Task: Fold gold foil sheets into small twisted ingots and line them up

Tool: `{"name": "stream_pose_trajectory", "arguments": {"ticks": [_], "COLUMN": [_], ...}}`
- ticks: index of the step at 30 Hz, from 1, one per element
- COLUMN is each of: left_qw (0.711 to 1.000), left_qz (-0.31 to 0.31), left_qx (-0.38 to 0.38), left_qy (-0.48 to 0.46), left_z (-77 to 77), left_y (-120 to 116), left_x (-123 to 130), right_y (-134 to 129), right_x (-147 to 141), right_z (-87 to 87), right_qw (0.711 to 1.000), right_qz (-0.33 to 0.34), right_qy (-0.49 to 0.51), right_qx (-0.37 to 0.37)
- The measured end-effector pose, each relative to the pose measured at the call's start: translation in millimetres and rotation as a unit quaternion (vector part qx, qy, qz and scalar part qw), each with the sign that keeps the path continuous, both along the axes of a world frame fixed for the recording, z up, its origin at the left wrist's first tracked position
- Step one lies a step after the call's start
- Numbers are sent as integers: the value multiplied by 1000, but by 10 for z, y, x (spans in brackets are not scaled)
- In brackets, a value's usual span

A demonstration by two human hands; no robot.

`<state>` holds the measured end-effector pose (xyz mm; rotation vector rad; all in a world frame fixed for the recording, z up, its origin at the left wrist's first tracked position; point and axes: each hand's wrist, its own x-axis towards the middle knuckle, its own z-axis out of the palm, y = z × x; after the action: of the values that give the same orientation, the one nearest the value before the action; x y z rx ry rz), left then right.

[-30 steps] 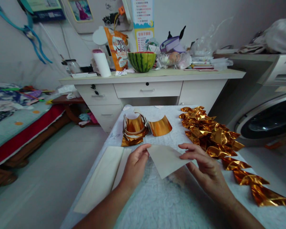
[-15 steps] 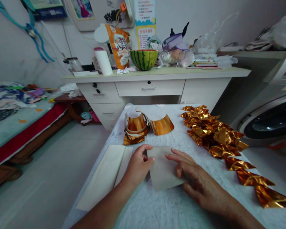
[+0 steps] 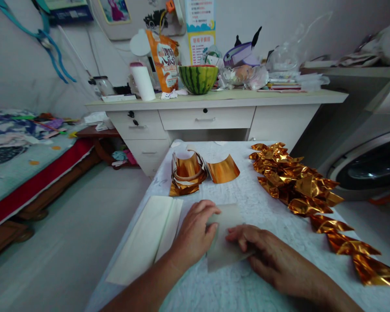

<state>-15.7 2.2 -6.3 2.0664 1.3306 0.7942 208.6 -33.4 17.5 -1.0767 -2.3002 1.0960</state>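
Note:
A small greyish-white sheet of paper [image 3: 225, 251] lies on the cloth-covered table between my hands. My left hand [image 3: 196, 229] grips its left side, fingers curved over the far corner and thumb on the near face. At the right edge, my right hand [image 3: 263, 251] has its fingers bent around the paper; the thumb's side is partly hidden. Left of my left hand lies a stack of pale paper sheets [image 3: 143, 238]. Beyond my hands stand curled gold foil sheets [image 3: 186, 171], with one curved gold foil piece [image 3: 224, 169] beside them.
A pile of folded gold foil pieces [image 3: 292, 182] runs along the table's right side, trailing towards me. Behind the table is a white desk [image 3: 211, 117] bearing a watermelon half [image 3: 198, 79] and an orange pouch [image 3: 165, 63]. A washing machine [image 3: 370, 130] stands at right, a bed [image 3: 35, 173] at left.
The paper sheet has shifted slightly towards me and looks narrower. My left hand has moved right over its corner, and my right fingers have curled in more at its right side.

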Motion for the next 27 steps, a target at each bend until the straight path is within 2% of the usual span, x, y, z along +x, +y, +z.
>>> {"name": "stream_pose_trajectory", "arguments": {"ticks": [2, 6, 9, 11, 16, 21, 27], "left_qw": [997, 982, 965, 963, 971, 987, 994], "left_qz": [-36, -31, -35, -49, -89, -17, 26], "left_qx": [-57, -137, -164, -163, -166, -157, -93], "left_qy": [-24, -129, -200, -211, -148, -11, 49], "left_z": [36, 71, 75, 92, 185, 156, 36], "left_y": [-10, -35, -46, -49, -55, -55, -45], "left_x": [12, 22, -4, -29, -38, 32, 46], "right_y": [9, 45, 64, 69, 95, 128, 141], "right_x": [2, 15, 5, -17, -92, -136, -130], "right_z": [31, 42, -10, -58, -154, -221, -353], "right_qw": [1000, 998, 996, 991, 981, 973, 959], "right_qz": [-15, -44, -73, -105, -178, -229, -270], "right_qy": [8, 9, 29, 46, 39, -11, -78], "right_qx": [-23, -42, -50, -68, -65, -1, 44]}}
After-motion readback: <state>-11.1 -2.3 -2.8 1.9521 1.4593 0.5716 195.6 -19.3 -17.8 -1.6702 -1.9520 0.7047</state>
